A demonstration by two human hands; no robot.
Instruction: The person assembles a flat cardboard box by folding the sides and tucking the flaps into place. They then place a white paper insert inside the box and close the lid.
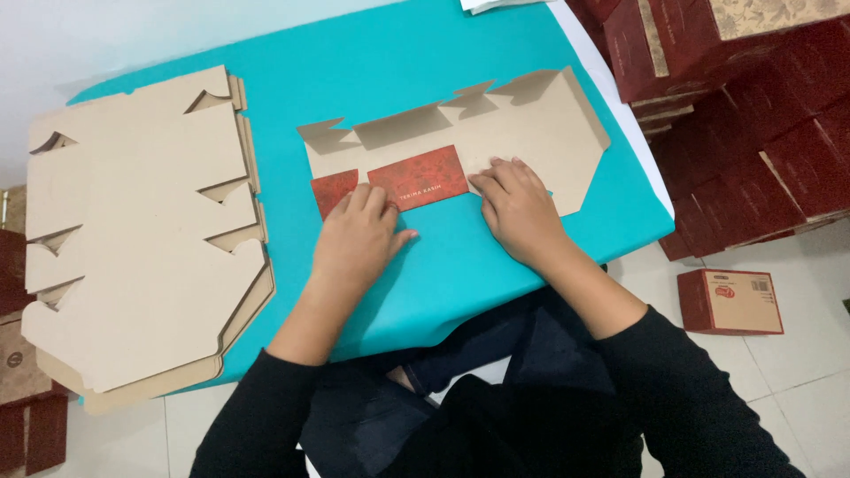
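Cardboard box blank (496, 133) lies flat mid-surface, red flap (418, 177) folded near; left hand (354, 243) and right hand (518, 212) press with flat, slightly spread fingers, and uneven pressure could skew the crease.

Table cover (460, 71) plain teal; flat box blank (531, 133) at centre raw kraft brown, its folded-up flaps (416, 177) deep red with a fine lighter red ornamental print. Stack of flat blanks (133, 221) at 9 o'clock same unprinted kraft brown. Folded boxes (761, 133) at 2 o'clock dark red, some with beige patterned faces; sleeves (691, 389) black, floor tiles (797, 372) white.
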